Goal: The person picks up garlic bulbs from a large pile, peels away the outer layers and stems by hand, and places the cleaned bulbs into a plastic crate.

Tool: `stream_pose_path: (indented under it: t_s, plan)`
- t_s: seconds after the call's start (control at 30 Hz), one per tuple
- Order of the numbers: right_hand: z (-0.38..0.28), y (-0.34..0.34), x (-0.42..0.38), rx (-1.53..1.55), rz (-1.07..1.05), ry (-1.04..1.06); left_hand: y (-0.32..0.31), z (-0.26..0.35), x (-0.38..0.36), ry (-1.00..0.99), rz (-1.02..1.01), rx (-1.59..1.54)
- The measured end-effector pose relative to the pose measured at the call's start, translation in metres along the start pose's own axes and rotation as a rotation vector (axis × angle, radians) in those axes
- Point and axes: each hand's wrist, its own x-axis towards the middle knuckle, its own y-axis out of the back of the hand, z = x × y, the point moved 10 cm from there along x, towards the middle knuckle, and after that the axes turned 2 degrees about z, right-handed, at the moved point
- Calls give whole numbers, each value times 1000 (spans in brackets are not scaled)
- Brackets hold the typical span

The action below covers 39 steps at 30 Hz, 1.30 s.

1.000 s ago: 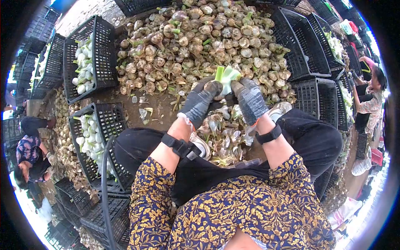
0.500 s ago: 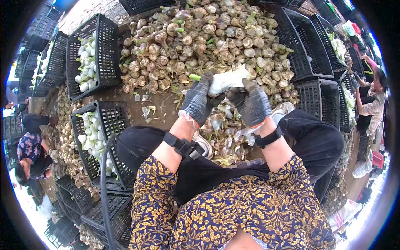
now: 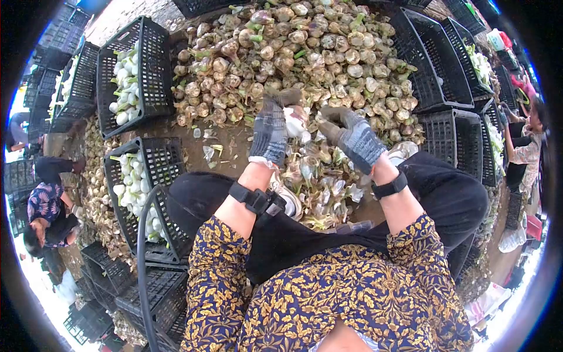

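Note:
My left hand, in a dark, soiled glove, is closed around a garlic bulb with white and purplish skin. The bulb pokes out on the glove's right side, and loose skin hangs below it. Just to the right, my right hand, gloved too, has its fingers bent and apart from the thumb. Nothing shows between them, and a small gap separates this hand from the bulb. Beneath both hands lies a heap of peeled garlic skins. Beyond them rises a big pile of unpeeled garlic bulbs.
On my left, a black crate and a nearer black crate hold white peeled garlic. More black crates line the right side. A hose-like dark bar curves by my left knee. Another person sits left, another person right.
The white, bag-like piece of skin between my hands is gone from there, and a garlic bulb now shows in my left hand. My right hand has come apart from the left.

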Motion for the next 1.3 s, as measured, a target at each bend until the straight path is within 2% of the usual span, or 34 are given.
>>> stream_pose_path:
  t_s: [0.03,0.13,0.17,0.23,0.3,0.37,0.4,0.47,0.53,0.63,0.7,0.77,0.8,0.87,0.9,0.93,0.97,1.0,1.03,1.07,1.1,1.13,1.17,1.23,1.27,1.3]
  plan:
    - [2,-7,-4,235,-43,-173,-1,1,0,0,-3,1]
    - [-15,-18,-6,311,-197,-220,-6,7,-2,-64,-40,85]
    - [-19,-26,-8,309,-271,-221,-10,25,-7,-270,-58,174]
    - [-19,-23,-11,264,-207,-240,-24,56,-26,-687,-99,351]
    - [-16,-23,-12,361,-216,-253,-22,53,-26,-669,-105,317]
    - [-16,-21,-15,334,-239,-231,-23,43,-20,-357,-170,138]
    - [-18,-19,-15,298,-243,-196,-23,39,-17,-355,-173,138]
    - [-23,-18,-17,263,-249,-160,-30,46,-19,-597,-187,302]
    - [-35,-13,-20,115,-218,-86,-28,39,-16,-596,-191,251]
    - [-28,-14,-19,155,-183,-69,-24,40,-21,-626,-159,227]
    - [-24,-13,-19,60,-196,-81,-22,48,-27,-655,-121,252]
    - [-32,-4,-14,-193,-52,219,-19,46,-20,-372,-94,178]
    - [-25,-8,-12,-192,-53,222,-15,13,-15,-14,-72,43]
    - [-36,11,-20,-244,223,381,-11,3,-8,25,-67,114]
    - [-36,11,-20,-243,225,387,-8,-6,-2,59,-58,180]
    - [-34,11,-19,-201,219,341,-20,-10,0,54,-149,-78]
    - [-30,13,-20,-158,216,291,-22,-16,-1,55,-155,-78]
    - [-37,17,-24,-159,309,465,-19,-15,0,-22,-123,34]
    - [-39,18,-23,-158,310,469,-17,0,-3,-100,-86,145]
    - [-34,21,-21,-48,317,410,-23,0,-9,20,-151,190]
    - [-29,22,-21,63,324,347,-24,3,-9,20,-151,193]
    - [-26,22,-23,232,316,315,-22,-6,-8,146,-105,13]
    - [-22,20,-20,233,314,315,-21,-17,-9,273,-57,-169]
    - [19,18,-8,614,350,82,-19,-28,-5,306,-41,-217]
    - [13,11,-12,842,267,-111,-18,-29,-4,316,-19,-324]
    - [14,17,-14,924,322,-145,-18,-30,-4,324,2,-430]
